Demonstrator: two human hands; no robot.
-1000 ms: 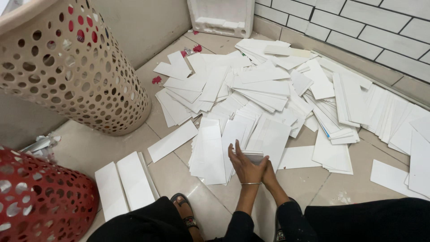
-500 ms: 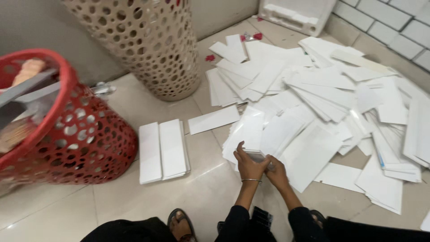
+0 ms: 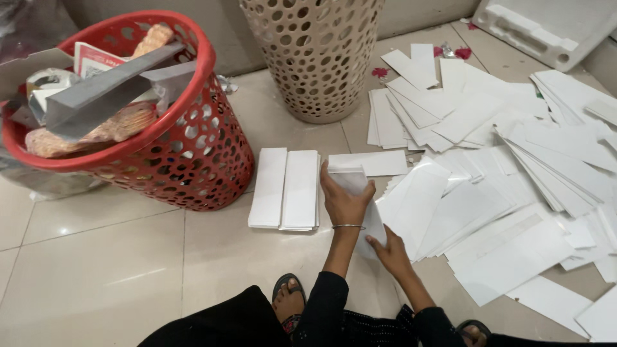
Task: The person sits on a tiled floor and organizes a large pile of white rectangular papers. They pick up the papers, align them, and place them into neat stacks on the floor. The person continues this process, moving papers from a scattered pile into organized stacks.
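My left hand (image 3: 342, 200) grips the far end of a small stack of white cards (image 3: 355, 182), and my right hand (image 3: 387, 252) holds its near end, low over the floor. Just to the left of this stack lie two tidy piles of white cards (image 3: 286, 188) side by side on the tiles. A large loose heap of white cards (image 3: 495, 167) spreads over the floor to the right.
A red perforated basket (image 3: 186, 151) full of scraps stands at the left. A beige perforated basket (image 3: 318, 58) stands behind the piles. A white foam tray (image 3: 546, 29) leans at the top right. My sandalled foot (image 3: 288, 305) rests near the bottom edge.
The view has swung left, so the red basket is now in full view. Both hands have carried the small stack leftwards, close to the two tidy piles.
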